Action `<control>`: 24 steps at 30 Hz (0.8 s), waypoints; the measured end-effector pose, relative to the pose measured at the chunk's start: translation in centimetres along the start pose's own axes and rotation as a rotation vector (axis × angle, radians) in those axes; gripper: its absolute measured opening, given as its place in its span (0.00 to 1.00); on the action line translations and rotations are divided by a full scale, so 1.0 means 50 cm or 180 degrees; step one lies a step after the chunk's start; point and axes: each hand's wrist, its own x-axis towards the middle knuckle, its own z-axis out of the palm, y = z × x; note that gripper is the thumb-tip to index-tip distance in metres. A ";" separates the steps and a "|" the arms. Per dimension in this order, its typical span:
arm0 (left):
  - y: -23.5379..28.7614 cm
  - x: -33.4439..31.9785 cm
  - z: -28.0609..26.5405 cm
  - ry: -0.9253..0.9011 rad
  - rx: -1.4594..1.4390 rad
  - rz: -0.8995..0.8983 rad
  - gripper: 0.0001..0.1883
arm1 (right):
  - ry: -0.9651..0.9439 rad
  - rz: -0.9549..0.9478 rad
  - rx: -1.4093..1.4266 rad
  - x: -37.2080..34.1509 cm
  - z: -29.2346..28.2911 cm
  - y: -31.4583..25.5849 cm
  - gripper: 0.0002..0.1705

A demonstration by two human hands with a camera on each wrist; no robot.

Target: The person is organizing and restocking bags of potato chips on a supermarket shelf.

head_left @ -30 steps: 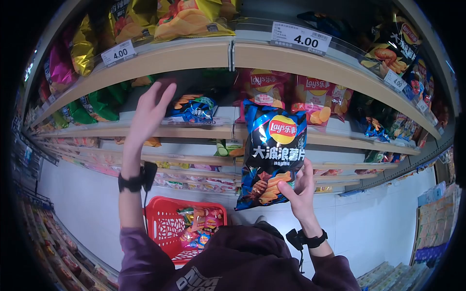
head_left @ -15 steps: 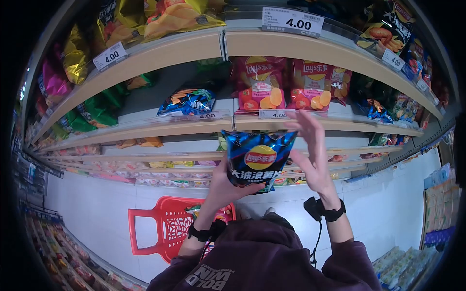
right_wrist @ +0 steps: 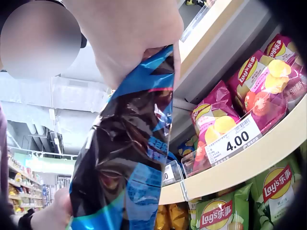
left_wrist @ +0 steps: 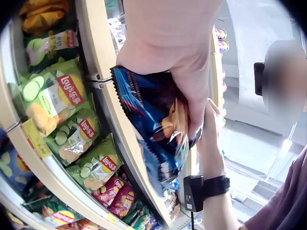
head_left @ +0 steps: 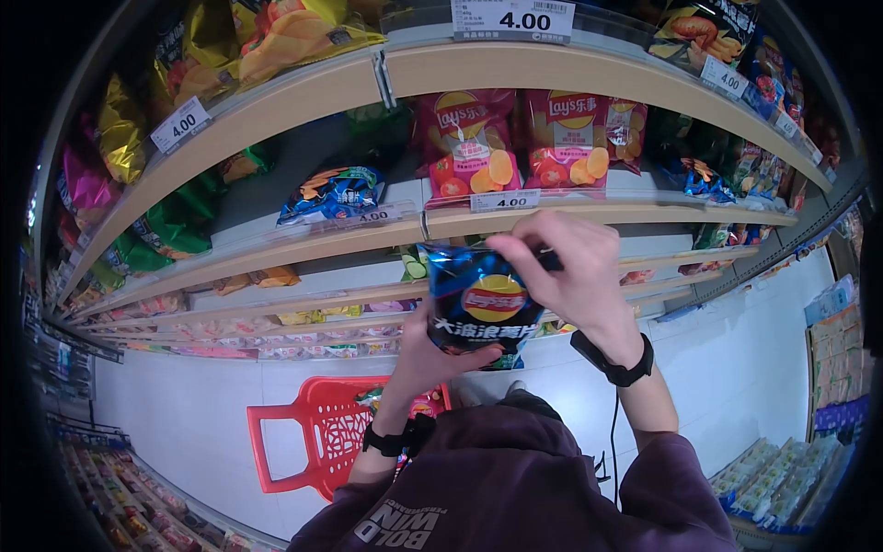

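Observation:
In front of my body I hold a dark blue and black Lay's chip bag (head_left: 480, 299), front towards me in the head view. My left hand (head_left: 430, 357) grips it from below left, with the thumb across its lower front. My right hand (head_left: 575, 271) pinches the bag's top right corner between thumb and curled fingers. In the right wrist view the chip bag (right_wrist: 127, 143) hangs below the right hand (right_wrist: 132, 36), showing its side and back. The left wrist view has the left hand (left_wrist: 168, 40) over the crinkled bag.
Pink Lay's bags (head_left: 469, 147) stand on the shelf ahead, beside a lying blue chip bag (head_left: 336, 193). A shelf edge (head_left: 552, 219) runs just behind my hands. On the floor at lower left stands a red shopping basket (head_left: 317, 432) with several snack bags in it.
A second ago the right hand held the bag and the left was raised at the shelf. The left then took the bag lower down; the right, loose beside it, now pinches its top corner.

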 end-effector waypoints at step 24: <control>-0.038 -0.023 0.003 0.0394 -0.0933 -0.0230 0.33 | -0.0968 0.1370 0.1567 -0.067 0.037 -0.032 0.24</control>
